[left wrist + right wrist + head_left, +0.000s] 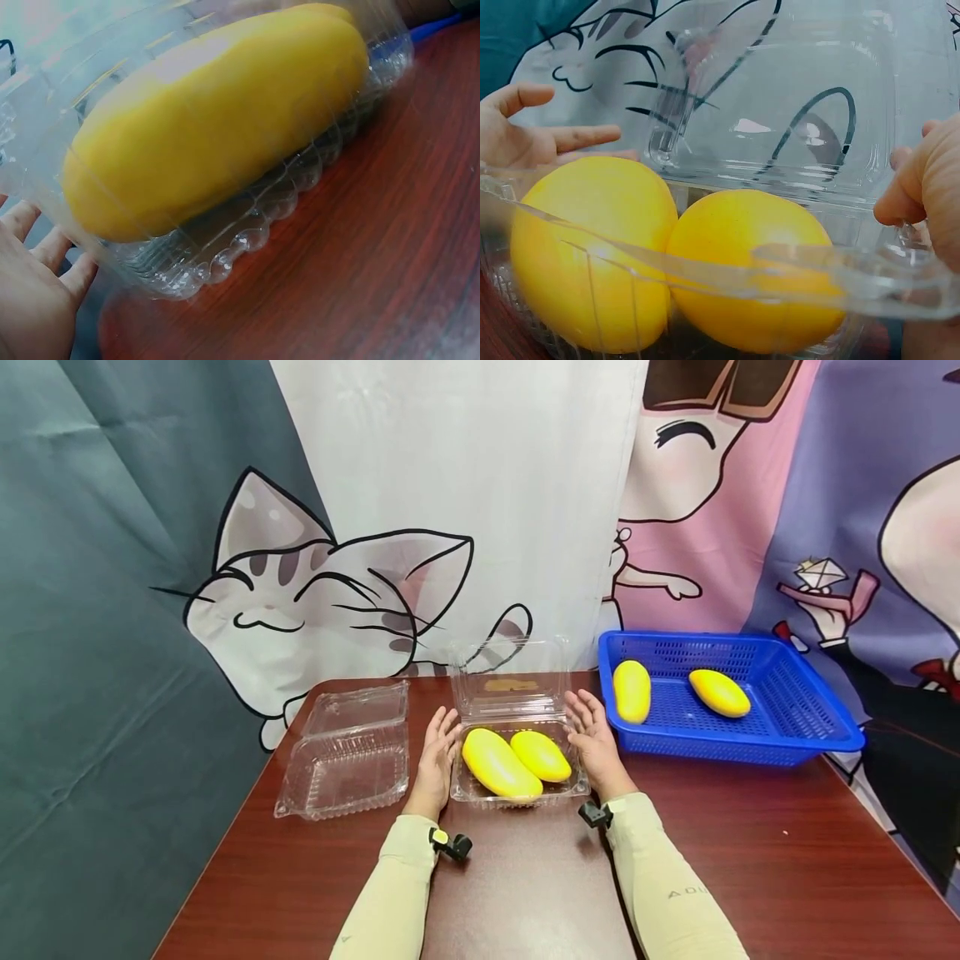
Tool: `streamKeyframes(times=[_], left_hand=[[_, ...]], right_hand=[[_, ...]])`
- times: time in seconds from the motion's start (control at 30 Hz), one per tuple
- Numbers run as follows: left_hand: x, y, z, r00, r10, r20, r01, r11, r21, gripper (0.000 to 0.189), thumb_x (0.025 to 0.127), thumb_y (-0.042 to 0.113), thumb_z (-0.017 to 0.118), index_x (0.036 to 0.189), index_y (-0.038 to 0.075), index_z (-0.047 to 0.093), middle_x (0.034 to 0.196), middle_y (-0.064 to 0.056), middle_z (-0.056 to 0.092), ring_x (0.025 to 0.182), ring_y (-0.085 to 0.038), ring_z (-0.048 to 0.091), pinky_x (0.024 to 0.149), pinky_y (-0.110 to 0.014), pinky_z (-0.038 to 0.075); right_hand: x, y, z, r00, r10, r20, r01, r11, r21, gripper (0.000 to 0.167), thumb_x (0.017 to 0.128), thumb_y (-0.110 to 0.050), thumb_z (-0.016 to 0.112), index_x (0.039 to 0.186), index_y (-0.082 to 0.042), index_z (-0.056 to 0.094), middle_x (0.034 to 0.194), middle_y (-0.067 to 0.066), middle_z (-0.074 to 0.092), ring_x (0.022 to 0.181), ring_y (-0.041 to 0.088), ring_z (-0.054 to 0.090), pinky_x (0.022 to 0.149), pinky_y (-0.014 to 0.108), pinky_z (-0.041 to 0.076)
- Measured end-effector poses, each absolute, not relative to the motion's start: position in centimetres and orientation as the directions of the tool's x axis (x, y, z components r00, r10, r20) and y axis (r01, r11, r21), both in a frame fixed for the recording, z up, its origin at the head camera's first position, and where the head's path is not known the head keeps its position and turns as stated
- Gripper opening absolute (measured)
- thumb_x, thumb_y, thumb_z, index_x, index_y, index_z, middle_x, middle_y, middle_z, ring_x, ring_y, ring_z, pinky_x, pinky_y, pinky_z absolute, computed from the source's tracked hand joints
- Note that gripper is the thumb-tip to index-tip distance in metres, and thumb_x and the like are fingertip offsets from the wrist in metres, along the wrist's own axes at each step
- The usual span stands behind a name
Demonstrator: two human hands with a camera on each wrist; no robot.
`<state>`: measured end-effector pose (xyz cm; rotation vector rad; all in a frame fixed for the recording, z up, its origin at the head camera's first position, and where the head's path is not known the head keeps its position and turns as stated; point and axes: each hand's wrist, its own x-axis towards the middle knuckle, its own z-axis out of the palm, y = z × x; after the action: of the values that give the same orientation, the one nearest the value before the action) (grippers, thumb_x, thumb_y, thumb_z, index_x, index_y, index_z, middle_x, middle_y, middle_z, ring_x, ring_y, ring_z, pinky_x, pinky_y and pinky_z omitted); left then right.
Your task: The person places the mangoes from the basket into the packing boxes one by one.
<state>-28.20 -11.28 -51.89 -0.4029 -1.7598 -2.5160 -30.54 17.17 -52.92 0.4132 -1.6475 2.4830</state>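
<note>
Two yellow mangoes, a larger one (501, 766) and a smaller one (542, 756), lie side by side in a clear plastic clamshell box (459, 793). Its lid (795, 112) stands raised at the back. My left hand (437, 762) is at the box's left side, fingers extended and apart, as the left wrist view also shows. On the opposite side, my right hand (597, 745) has its fingers extended along the box's right edge, with the thumb by the rim. Neither hand touches a mango.
Left of the hands, a second clear clamshell box (352, 768) lies with its lid back. A blue basket (720, 752) at the back right holds two more mangoes (632, 692). Behind the brown table (525, 893) hangs a printed cloth (540, 485).
</note>
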Motion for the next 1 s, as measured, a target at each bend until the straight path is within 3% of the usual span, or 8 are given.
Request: streamKeyframes(times=[0.13, 0.37, 0.63, 0.7, 0.83, 1.0], left_hand=[[-28.2, -11.4, -51.6, -0.947, 0.134, 0.293, 0.245, -0.294, 0.924, 0.064, 0.102, 0.019, 0.025, 0.162, 0.009, 0.007, 0.167, -0.02, 0.011, 0.152, -0.042, 0.009, 0.121, -0.06, 0.001], [-28.2, -11.3, -50.9, -0.934, 0.149, 0.326, 0.279, -0.267, 0.922, 0.068, 0.103, 0.033, 0.034, 0.163, 0.012, 0.008, 0.166, -0.022, 0.011, 0.151, -0.04, 0.011, 0.12, -0.058, 0.003], [-27.9, -11.6, -49.8, -0.948, 0.148, 0.281, 0.229, -0.296, 0.927, 0.066, 0.1, 0.021, 0.023, 0.163, 0.01, 0.004, 0.164, -0.024, 0.016, 0.151, -0.041, 0.011, 0.12, -0.059, -0.002], [-27.9, -11.7, -49.5, -0.95, 0.152, 0.271, 0.222, -0.278, 0.934, 0.065, 0.101, 0.023, 0.022, 0.163, 0.011, 0.007, 0.163, -0.025, 0.019, 0.15, -0.042, 0.014, 0.12, -0.06, -0.001], [-27.7, -12.1, -48.6, -0.961, 0.157, 0.23, 0.193, -0.22, 0.956, 0.063, 0.104, 0.029, 0.023, 0.163, 0.011, 0.011, 0.16, -0.026, 0.023, 0.146, -0.044, 0.019, 0.119, -0.063, 0.004], [-27.5, -12.4, -47.1, -0.974, 0.163, 0.156, 0.14, -0.106, 0.984, 0.062, 0.107, 0.038, 0.02, 0.163, 0.014, 0.01, 0.157, -0.026, 0.028, 0.144, -0.044, 0.024, 0.118, -0.062, 0.011]], right_hand=[[-30.5, 17.1, -52.5, -0.942, -0.032, 0.334, -0.296, -0.387, -0.873, 0.077, 0.087, 0.027, 0.033, 0.157, 0.001, 0.011, 0.163, 0.023, 0.023, 0.149, 0.04, 0.022, 0.12, 0.055, 0.018], [-30.3, 16.7, -51.2, -0.923, -0.035, 0.382, -0.341, -0.383, -0.859, 0.073, 0.096, 0.015, 0.041, 0.159, -0.004, 0.01, 0.165, 0.019, 0.02, 0.151, 0.038, 0.019, 0.116, 0.044, 0.024], [-29.7, 16.5, -49.7, -0.908, -0.008, 0.42, -0.388, -0.37, -0.844, 0.069, 0.096, 0.01, 0.038, 0.158, -0.002, 0.012, 0.163, 0.023, 0.021, 0.15, 0.039, 0.019, 0.118, 0.056, 0.013], [-29.6, 16.5, -49.4, -0.907, -0.002, 0.421, -0.392, -0.355, -0.848, 0.068, 0.096, 0.007, 0.04, 0.158, -0.001, 0.013, 0.161, 0.024, 0.022, 0.149, 0.038, 0.02, 0.118, 0.054, 0.014], [-28.9, 16.4, -47.6, -0.931, -0.004, 0.366, -0.347, -0.309, -0.886, 0.065, 0.099, -0.003, 0.041, 0.159, -0.002, 0.015, 0.157, 0.026, 0.025, 0.148, 0.036, 0.019, 0.119, 0.052, 0.013], [-27.4, 15.9, -44.2, -0.983, 0.024, 0.181, -0.182, -0.167, -0.969, 0.06, 0.107, -0.024, 0.041, 0.159, -0.002, 0.022, 0.159, 0.024, 0.028, 0.148, 0.037, 0.022, 0.121, 0.056, 0.013]])
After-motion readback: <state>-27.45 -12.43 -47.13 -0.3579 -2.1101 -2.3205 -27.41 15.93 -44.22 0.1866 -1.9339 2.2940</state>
